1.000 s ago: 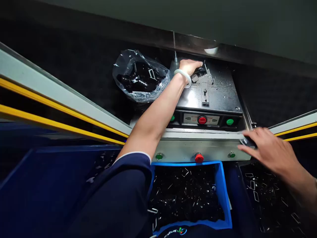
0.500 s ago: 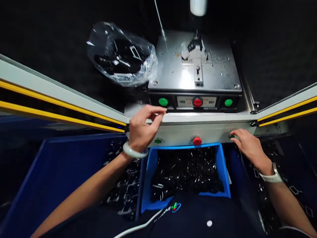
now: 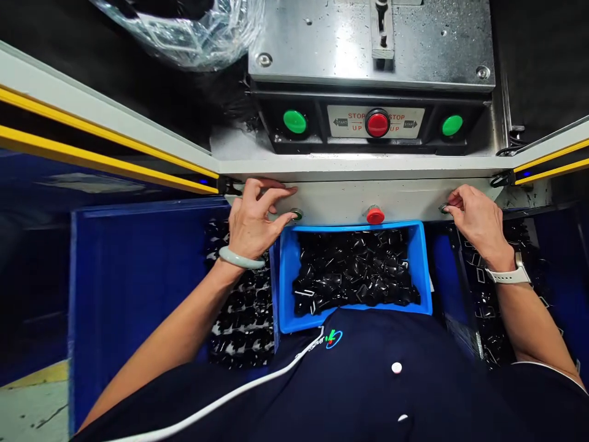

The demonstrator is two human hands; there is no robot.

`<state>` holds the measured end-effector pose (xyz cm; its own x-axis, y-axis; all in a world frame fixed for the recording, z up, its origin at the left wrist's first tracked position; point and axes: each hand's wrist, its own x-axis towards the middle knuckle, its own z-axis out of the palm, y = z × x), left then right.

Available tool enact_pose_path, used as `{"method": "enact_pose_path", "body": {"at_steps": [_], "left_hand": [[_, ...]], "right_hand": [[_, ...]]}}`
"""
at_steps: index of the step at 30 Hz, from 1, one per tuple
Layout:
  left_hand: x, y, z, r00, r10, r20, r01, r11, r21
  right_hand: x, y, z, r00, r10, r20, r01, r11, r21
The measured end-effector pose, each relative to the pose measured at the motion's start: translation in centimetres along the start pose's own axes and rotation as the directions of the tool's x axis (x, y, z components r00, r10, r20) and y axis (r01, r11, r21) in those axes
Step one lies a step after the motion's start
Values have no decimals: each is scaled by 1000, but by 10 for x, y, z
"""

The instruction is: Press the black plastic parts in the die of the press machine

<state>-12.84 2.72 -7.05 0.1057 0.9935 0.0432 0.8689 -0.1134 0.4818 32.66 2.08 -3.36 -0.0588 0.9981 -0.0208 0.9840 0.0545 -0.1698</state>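
My left hand point(image 3: 254, 220) is at the front panel point(image 3: 335, 199), its thumb tip at the left green button point(image 3: 297, 214) and its fingers stretched out above, apart from the thumb. It holds nothing. At the panel's other end, my right hand point(image 3: 478, 222) has its thumb at the right green button point(image 3: 443, 209), with the fingers loosely bent above it and nothing seen in them. Between the hands, a red mushroom button point(image 3: 375, 215) sticks out of the panel. Whether the buttons are pressed in cannot be made out.
Below the panel a blue bin point(image 3: 286, 276) holds glossy black parts. Behind stands a machine base point(image 3: 317, 55) with a green button point(image 3: 294, 121) at the left, another point(image 3: 452, 126) at the right, and a red one between. A clear plastic bag point(image 3: 202, 43) lies left; yellow-striped posts point(image 3: 105, 156) flank the opening.
My left hand has come down from above the panel's edge, its thumb now at the left green button. My right hand stays by its button. The view has tilted down.
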Motion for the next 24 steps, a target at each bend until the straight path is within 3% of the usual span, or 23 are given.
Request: {"method": "enact_pose_path", "body": {"at_steps": [2, 4, 6, 7, 8, 10, 11, 12, 13, 14, 15, 17, 20, 22, 24], "left_hand": [[-7, 14, 3, 998, -15, -55, 17, 1000, 26], [-15, 33, 10, 997, 45, -68, -48, 998, -43], [-23, 55, 23, 967, 239, 91, -210, 945, -252], [-26, 66, 33, 901, 372, 221, -269, 881, -389], [-30, 77, 44, 791, 504, 348, -285, 806, -519], [-37, 96, 69, 511, 682, 524, -228, 695, -682], [-40, 103, 82, 396, 720, 570, -197, 673, -713], [-44, 109, 95, 313, 737, 600, -180, 666, -724], [-49, 112, 107, 259, 740, 621, -175, 668, -723], [-53, 114, 117, 232, 733, 640, -175, 678, -713], [-58, 115, 126, 223, 720, 657, -170, 693, -701], [-66, 112, 136, 252, 683, 685, -129, 725, -676], [-70, 104, 134, 382, 595, 707, 66, 745, -664], [-66, 98, 122, 464, 500, 731, 346, 657, -669], [-58, 93, 106, 512, 400, 760, 637, 417, -648]], "right_hand": [[-7, -10, 1, 999, -15, -37, 13, 998, -67], [-19, -26, 6, 997, -70, -25, 67, 993, -102], [-36, -47, 18, 980, -166, 111, 175, 981, -77], [-44, -59, 26, 953, -213, 216, 229, 972, -52], [-53, -70, 34, 913, -244, 327, 269, 962, -34], [-68, -88, 51, 820, -253, 514, 311, 950, -29], [-74, -95, 58, 785, -241, 571, 317, 948, -37], [-78, -99, 64, 763, -229, 605, 319, 947, -44], [-81, -102, 68, 748, -224, 624, 320, 946, -44], [-83, -103, 72, 741, -224, 633, 320, 947, -40], [-84, -102, 74, 741, -224, 634, 317, 948, -36], [-84, -100, 77, 746, -219, 629, 306, 951, -32], [-84, -95, 77, 750, -224, 622, 289, 957, -4], [-82, -91, 74, 753, -232, 616, 279, 960, 21], [-80, -87, 70, 773, -242, 587, 247, 966, 74]]}}
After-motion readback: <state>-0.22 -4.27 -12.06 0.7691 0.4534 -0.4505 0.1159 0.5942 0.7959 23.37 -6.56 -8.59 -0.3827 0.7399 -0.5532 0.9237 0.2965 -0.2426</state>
